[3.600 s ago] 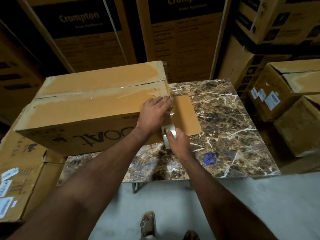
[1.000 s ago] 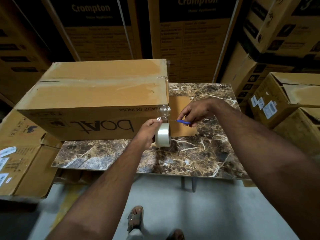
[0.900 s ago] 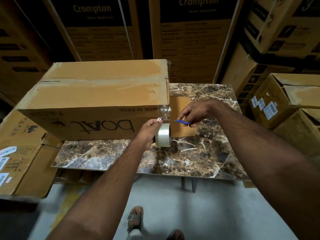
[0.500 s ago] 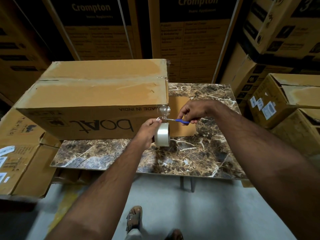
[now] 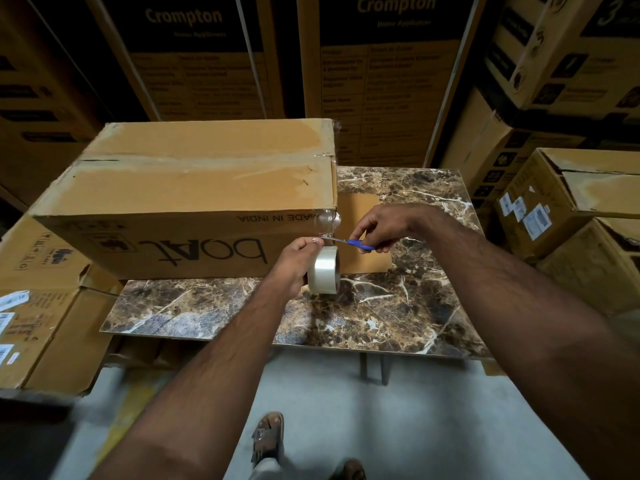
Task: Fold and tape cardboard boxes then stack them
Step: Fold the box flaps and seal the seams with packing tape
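A large brown cardboard box printed "boAt" lies on the marble table, its top flaps closed with clear tape along the seam. My left hand grips a roll of clear tape just below the box's near right corner, with a strip running up to that corner. My right hand holds blue-handled scissors, their blades at the strip just above the roll. One flap of the box lies flat on the table behind my hands.
Tall stacks of printed cartons stand behind the table. More cardboard boxes sit at the right and at the left. Grey floor and my sandalled feet show below the table's near edge.
My left hand left the box top and took the tape roll. My right hand picked up the scissors from the table and brought the blades to the strip; over the last second little has moved.
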A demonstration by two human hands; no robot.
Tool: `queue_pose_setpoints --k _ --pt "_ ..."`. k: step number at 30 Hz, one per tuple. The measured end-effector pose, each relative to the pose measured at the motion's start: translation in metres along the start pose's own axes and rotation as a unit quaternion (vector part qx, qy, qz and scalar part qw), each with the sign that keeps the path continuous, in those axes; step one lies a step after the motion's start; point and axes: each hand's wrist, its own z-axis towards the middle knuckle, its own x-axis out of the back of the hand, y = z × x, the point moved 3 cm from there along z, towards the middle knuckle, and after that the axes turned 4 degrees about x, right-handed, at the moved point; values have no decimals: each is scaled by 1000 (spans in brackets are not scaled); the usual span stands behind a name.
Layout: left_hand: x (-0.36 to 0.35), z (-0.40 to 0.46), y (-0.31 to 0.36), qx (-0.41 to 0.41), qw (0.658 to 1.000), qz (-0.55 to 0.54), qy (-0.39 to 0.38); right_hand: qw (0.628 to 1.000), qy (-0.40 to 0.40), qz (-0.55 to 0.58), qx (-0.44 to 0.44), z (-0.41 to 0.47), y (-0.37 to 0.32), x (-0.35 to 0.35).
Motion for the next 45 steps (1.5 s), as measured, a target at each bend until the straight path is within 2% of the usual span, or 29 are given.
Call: queue_pose_setpoints --k 4,7,12,17,20,22,26,29,34,39,45 --pt "1 0 -1 7 1000 13 -4 1000 -2 2 7 1 -6 -4" --pt "-2 -2 -9 22 997 67 -23 1000 -6 -5 9 3 -10 -5" --pt "-4 -4 -15 22 1000 16 -12 999 -15 -31 11 6 -21 -7" --pt "0 -5 -16 9 999 36 -19 999 -20 -41 -17 0 -16 -17" --pt "3 -5 -18 -18 998 58 -21 999 19 -12 27 -13 -8 -31" --pt "-1 -5 -19 -36 995 86 -27 995 72 29 68 -23 3 -44" --pt "-12 -6 -22 -70 988 129 -44 948 290 66 113 -30 19 -68" --pt "-26 -9 -26 -104 979 164 -56 918 380 46 101 -35 22 -80" --pt "-57 -17 -20 -157 965 195 -80 911 408 -5 64 -51 31 -83" --pt "-69 -20 -18 -163 961 211 -71 897 435 55 50 -61 41 -84" --pt "-76 -25 -16 -145 972 172 -74 870 469 119 92 -73 47 -89"
